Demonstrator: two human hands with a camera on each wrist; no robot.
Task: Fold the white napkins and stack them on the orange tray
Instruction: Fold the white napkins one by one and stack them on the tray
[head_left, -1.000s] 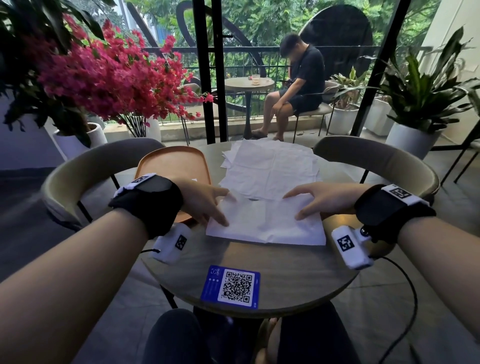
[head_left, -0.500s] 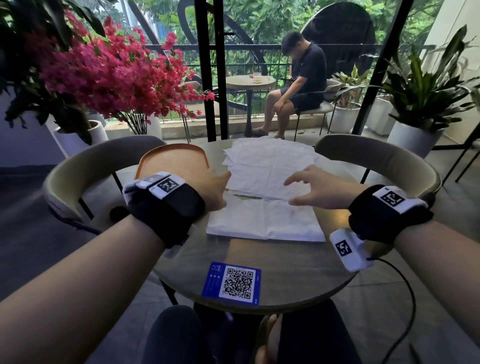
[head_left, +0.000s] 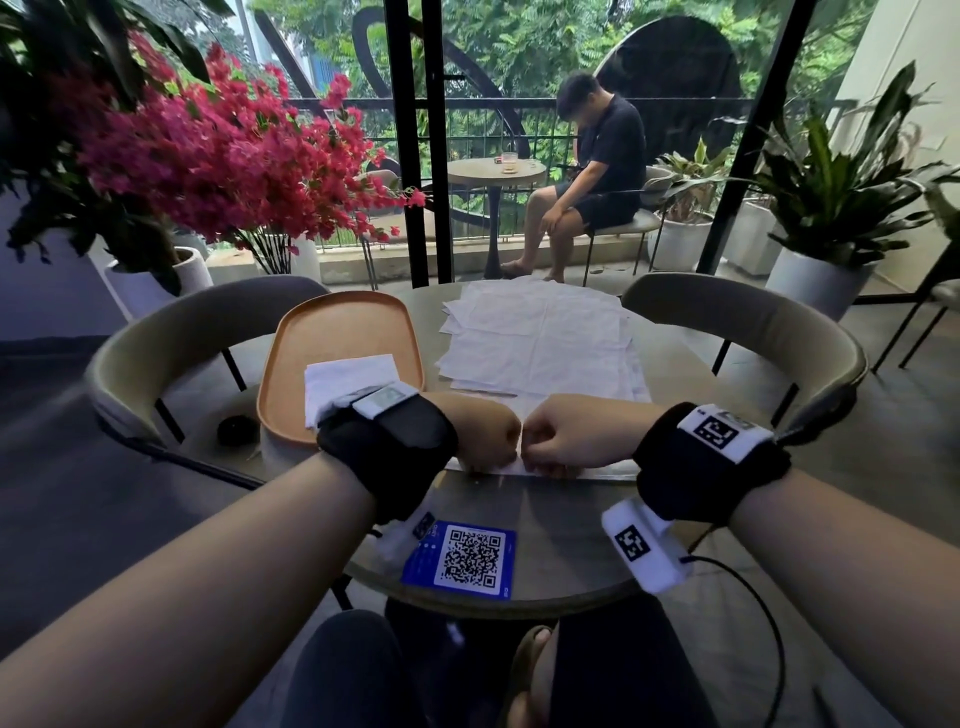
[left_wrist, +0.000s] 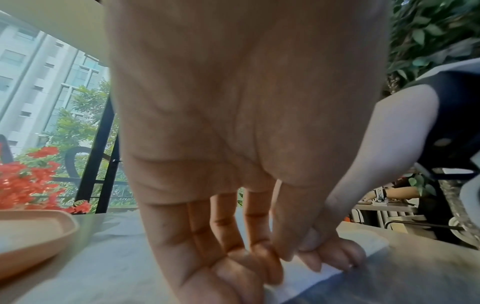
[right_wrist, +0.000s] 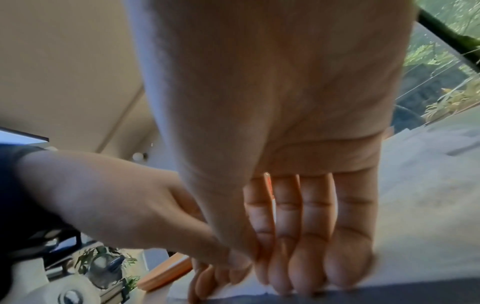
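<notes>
A white napkin (head_left: 501, 466) (left_wrist: 116, 257) lies folded on the round table, mostly hidden under my hands. My left hand (head_left: 483, 434) (left_wrist: 259, 265) and right hand (head_left: 561, 434) (right_wrist: 272, 273) meet knuckle to knuckle over the middle of its near edge. Both press their fingertips down on that edge, which lies flat. To the left is the orange tray (head_left: 337, 332) with one folded napkin (head_left: 353, 379) on it, partly behind my left wristband. A pile of unfolded napkins (head_left: 540, 332) covers the far half of the table.
A blue QR card (head_left: 467, 558) lies near the table's front edge (head_left: 571, 597). Curved chairs stand left (head_left: 171, 338) and right (head_left: 753, 322) of the table. Pink flowers (head_left: 208, 156) hang at the far left. A person (head_left: 597, 171) sits on the balcony beyond.
Both hands have drawn back from the napkin's far side to the middle of its near edge and come together. The left hand no longer covers the tray.
</notes>
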